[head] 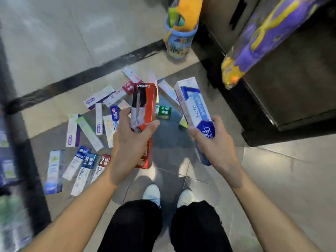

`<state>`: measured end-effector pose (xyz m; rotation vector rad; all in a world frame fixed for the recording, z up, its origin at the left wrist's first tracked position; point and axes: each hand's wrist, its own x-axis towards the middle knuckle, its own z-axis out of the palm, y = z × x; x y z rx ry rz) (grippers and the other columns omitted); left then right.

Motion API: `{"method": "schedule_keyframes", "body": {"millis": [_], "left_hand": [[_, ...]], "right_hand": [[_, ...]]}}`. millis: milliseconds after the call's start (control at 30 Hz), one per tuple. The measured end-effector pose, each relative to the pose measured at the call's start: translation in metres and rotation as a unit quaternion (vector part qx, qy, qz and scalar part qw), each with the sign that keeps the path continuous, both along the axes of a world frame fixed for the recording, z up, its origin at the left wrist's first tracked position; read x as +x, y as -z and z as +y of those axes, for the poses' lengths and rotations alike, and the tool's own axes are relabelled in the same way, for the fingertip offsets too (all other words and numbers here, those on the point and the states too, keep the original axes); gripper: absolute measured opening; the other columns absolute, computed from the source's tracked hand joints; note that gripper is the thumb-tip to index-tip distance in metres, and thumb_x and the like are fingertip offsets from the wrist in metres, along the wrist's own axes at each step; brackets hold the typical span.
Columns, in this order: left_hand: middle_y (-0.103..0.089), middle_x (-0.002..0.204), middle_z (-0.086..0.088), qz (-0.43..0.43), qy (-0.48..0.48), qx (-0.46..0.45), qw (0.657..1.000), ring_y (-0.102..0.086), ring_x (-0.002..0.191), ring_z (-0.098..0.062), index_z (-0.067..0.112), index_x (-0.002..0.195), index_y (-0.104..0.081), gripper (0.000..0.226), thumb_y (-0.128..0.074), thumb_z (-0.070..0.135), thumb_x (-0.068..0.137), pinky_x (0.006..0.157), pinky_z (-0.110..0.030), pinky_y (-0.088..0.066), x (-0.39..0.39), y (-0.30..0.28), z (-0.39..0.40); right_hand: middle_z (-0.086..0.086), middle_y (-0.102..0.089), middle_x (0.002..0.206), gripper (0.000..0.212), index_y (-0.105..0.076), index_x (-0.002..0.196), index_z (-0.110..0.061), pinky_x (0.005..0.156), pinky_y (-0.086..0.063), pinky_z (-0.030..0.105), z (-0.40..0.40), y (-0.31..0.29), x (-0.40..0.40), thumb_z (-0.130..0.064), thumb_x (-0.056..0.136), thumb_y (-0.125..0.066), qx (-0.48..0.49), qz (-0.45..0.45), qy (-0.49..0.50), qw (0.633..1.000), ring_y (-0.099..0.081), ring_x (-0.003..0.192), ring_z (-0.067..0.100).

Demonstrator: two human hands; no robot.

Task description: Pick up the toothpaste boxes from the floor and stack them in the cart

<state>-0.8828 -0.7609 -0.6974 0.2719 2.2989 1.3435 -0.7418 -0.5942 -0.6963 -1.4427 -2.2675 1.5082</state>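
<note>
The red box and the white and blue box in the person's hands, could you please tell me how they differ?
The red box is red and black and sits in the left hand; the white and blue box sits in the right hand. The red box stands almost straight up the picture; the white and blue box leans left. Both are long cartons held off the floor.

A grey tiled floor [272, 179] crossed by a dark strip carries toothpaste boxes [87, 135] scattered left of centre, some overlapping; a small green box [164, 111] lies at centre; a blue patterned bucket [179, 40] stands at upper centre; two white shoes [151, 194] at lower centre.
</note>
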Motion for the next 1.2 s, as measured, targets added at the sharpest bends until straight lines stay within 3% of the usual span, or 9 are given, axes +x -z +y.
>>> {"method": "schedule_keyframes", "body": {"millis": [100,267,400,567,667,800,933,1067,1200], "left_hand": [[-0.061,0.094,0.028,0.013,-0.023,0.016,1.000,-0.057,0.077,0.021,0.040,0.118,-0.042,0.050,-0.078,0.046,0.083,0.061,-0.001,-0.037,0.012,-0.141,0.013],[-0.069,0.101,0.012,0.015,-0.046,0.056,0.997,-0.070,0.088,-0.010,0.038,0.115,-0.044,0.054,-0.080,0.054,0.078,0.079,-0.035,-0.055,0.034,-0.342,0.028],[-0.069,0.099,0.013,0.047,-0.008,0.065,0.997,-0.069,0.090,-0.011,0.039,0.112,-0.042,0.053,-0.079,0.054,0.077,0.084,-0.039,-0.055,0.065,-0.446,0.030],[-0.071,0.102,0.010,0.001,0.024,0.141,0.990,-0.072,0.090,-0.014,0.041,0.109,-0.045,0.062,-0.084,0.058,0.065,0.087,-0.048,-0.057,0.102,-0.497,0.022],[-0.067,0.109,0.017,-0.017,0.058,0.166,0.984,-0.069,0.092,-0.002,0.036,0.120,-0.042,0.059,-0.080,0.051,0.078,0.088,-0.033,-0.057,0.115,-0.516,0.017],[-0.064,0.108,0.023,-0.023,0.141,0.202,0.969,-0.066,0.091,0.007,0.036,0.122,-0.040,0.054,-0.077,0.044,0.084,0.078,-0.018,-0.053,0.118,-0.539,0.014],[-0.068,0.114,0.013,-0.070,0.262,0.215,0.938,-0.070,0.101,-0.008,0.037,0.126,-0.042,0.062,-0.082,0.045,0.080,0.094,-0.045,-0.056,0.127,-0.551,0.009],[-0.070,0.103,0.019,-0.117,0.392,0.202,0.890,-0.070,0.095,-0.004,0.041,0.118,-0.045,0.050,-0.080,0.034,0.083,0.094,-0.043,-0.055,0.164,-0.554,-0.002],[-0.070,0.108,0.006,-0.165,0.521,0.178,0.818,-0.071,0.095,-0.014,0.029,0.122,-0.046,0.054,-0.081,0.024,0.083,0.094,-0.050,-0.055,0.227,-0.553,-0.016]], "right_hand": [[-0.025,-0.066,0.095,0.043,-0.049,0.113,-0.040,0.081,-0.051,0.036,0.003,-0.148,0.006,-0.057,0.080,-0.071,0.029,0.053,0.004,0.998,-0.065,0.090,0.010],[-0.025,-0.069,0.089,0.036,-0.051,0.106,-0.048,0.087,-0.055,0.041,-0.007,-0.343,0.022,-0.043,0.081,-0.078,-0.025,0.129,0.009,0.991,-0.067,0.084,0.005],[-0.024,-0.070,0.103,0.049,-0.051,0.118,-0.053,0.095,-0.054,0.048,-0.022,-0.435,0.049,-0.040,0.081,-0.081,-0.038,0.171,-0.006,0.985,-0.068,0.094,0.005],[-0.030,-0.067,0.108,0.047,-0.053,0.115,-0.057,0.097,-0.054,0.046,-0.038,-0.491,0.088,-0.036,0.082,-0.080,-0.003,0.219,0.054,0.974,-0.066,0.100,-0.001],[-0.029,-0.065,0.113,0.054,-0.052,0.128,-0.045,0.096,-0.056,0.045,-0.049,-0.510,0.103,-0.040,0.082,-0.080,0.017,0.242,0.115,0.963,-0.065,0.105,0.000],[-0.034,-0.063,0.110,0.052,-0.050,0.125,-0.048,0.094,-0.057,0.041,-0.075,-0.529,0.118,-0.039,0.083,-0.080,0.054,0.253,0.197,0.945,-0.064,0.104,-0.002],[-0.027,-0.065,0.110,0.051,-0.051,0.126,-0.042,0.089,-0.057,0.030,-0.117,-0.545,0.138,-0.033,0.084,-0.079,0.087,0.267,0.311,0.908,-0.066,0.099,-0.002],[-0.016,-0.070,0.112,0.056,-0.053,0.128,-0.039,0.087,-0.057,0.030,-0.172,-0.552,0.180,-0.037,0.080,-0.081,0.116,0.250,0.430,0.860,-0.069,0.097,0.005],[-0.017,-0.070,0.109,0.054,-0.053,0.130,-0.038,0.084,-0.055,0.024,-0.240,-0.554,0.236,-0.032,0.083,-0.081,0.147,0.219,0.555,0.789,-0.068,0.094,0.002]]}}
